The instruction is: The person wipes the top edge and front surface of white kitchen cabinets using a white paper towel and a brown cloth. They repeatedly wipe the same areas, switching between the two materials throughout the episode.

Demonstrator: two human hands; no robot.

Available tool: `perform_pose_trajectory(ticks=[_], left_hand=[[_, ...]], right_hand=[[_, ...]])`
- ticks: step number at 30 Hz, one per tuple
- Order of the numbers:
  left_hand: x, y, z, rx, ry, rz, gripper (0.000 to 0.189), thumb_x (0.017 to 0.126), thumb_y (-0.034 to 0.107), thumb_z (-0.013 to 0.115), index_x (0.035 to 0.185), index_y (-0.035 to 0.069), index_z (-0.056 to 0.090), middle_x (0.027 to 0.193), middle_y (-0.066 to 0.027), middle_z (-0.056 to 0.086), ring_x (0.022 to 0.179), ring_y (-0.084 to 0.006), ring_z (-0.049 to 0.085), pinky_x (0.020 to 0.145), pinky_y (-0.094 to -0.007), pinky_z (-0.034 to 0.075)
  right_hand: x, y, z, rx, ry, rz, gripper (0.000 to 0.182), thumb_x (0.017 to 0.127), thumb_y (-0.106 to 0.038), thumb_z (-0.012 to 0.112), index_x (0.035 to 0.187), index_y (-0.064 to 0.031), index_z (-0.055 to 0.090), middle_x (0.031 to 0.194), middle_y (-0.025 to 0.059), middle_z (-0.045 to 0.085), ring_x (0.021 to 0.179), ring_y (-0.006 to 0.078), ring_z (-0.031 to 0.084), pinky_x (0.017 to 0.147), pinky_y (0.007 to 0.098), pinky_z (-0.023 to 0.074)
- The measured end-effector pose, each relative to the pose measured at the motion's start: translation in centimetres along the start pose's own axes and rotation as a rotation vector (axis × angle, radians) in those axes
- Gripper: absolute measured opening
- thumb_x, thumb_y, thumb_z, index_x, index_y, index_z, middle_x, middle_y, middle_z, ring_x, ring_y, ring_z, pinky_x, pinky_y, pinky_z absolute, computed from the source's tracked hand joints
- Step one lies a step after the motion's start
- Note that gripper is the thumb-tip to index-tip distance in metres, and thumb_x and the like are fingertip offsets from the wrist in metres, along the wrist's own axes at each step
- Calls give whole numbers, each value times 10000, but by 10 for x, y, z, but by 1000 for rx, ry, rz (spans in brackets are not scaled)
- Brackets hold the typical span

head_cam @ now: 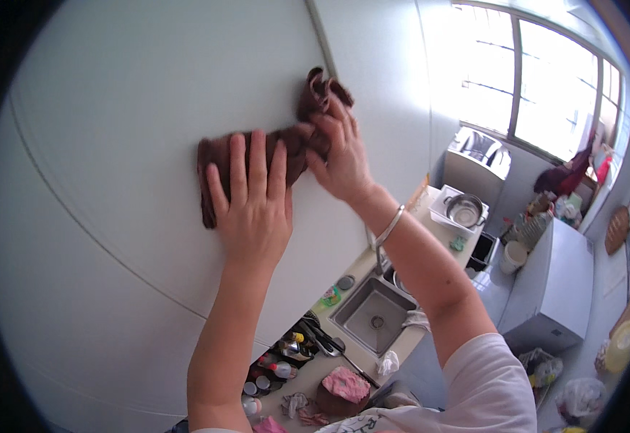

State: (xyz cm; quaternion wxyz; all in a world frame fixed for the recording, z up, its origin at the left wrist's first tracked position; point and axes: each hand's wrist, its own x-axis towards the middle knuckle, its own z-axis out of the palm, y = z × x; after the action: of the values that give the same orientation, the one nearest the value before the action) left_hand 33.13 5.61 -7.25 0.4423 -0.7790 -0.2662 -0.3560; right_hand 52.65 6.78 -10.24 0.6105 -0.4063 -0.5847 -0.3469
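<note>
My left hand (254, 211) lies flat with its fingers spread, pressing a dark brown cloth (217, 154) against a pale cabinet door (130, 205). My right hand (343, 154) grips the bunched end of the same cloth, its fingers curled into the folds. The cloth stretches between the two hands, and its upper end sticks up close to the vertical seam (321, 38) between door panels. A bracelet (390, 230) circles my right wrist. Parts of the cloth are hidden under my fingers.
Below the cabinet runs a counter (304, 381) with a steel sink (371, 314), several bottles (282, 369) and a pink cloth (345, 383). A steel pot (464, 210) stands in a white basin (439, 211). On the right are a white appliance (550, 287) and a barred window (553, 81).
</note>
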Motion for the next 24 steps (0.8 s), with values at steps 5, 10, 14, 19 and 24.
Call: perform_pose_trajectory(ticks=[5,10,14,19,24], left_hand=[[-47,33,17,-51,-94,44,564,936,281,559,1461,111,442,1580,-108,334,1480,-316,269,1163,-579,201],[-107,64,36,-35,-178,108,497,956,229,495,1442,128,477,1566,-78,374,1466,-279,310,1156,-536,234],[-166,79,43,-41,-268,166,527,941,191,464,1468,189,464,1588,-23,353,1476,-205,300,1187,-478,165],[-235,59,29,9,-349,243,528,958,207,430,1484,245,448,1596,16,339,1485,-170,270,1212,-450,111],[-297,11,-3,144,-396,277,514,995,302,382,1508,278,395,1617,49,285,1504,-139,213,1226,-449,51]], right_hand=[[-75,0,-2,-10,-13,101,560,767,-170,699,1262,-21,483,1506,271,340,1342,495,359,1118,544,320],[-167,-18,2,-9,-37,319,576,763,-115,661,1291,-23,449,1504,315,308,1341,522,342,1118,568,305],[-255,-60,24,8,39,638,599,778,-54,607,1339,-15,400,1484,327,299,1345,515,313,1136,556,258],[-305,-144,46,86,55,933,599,781,18,566,1351,2,385,1488,314,290,1361,483,288,1145,524,230],[-321,-225,64,240,-25,1010,711,759,96,501,1429,36,271,1514,297,159,1374,476,265,1169,499,206]])
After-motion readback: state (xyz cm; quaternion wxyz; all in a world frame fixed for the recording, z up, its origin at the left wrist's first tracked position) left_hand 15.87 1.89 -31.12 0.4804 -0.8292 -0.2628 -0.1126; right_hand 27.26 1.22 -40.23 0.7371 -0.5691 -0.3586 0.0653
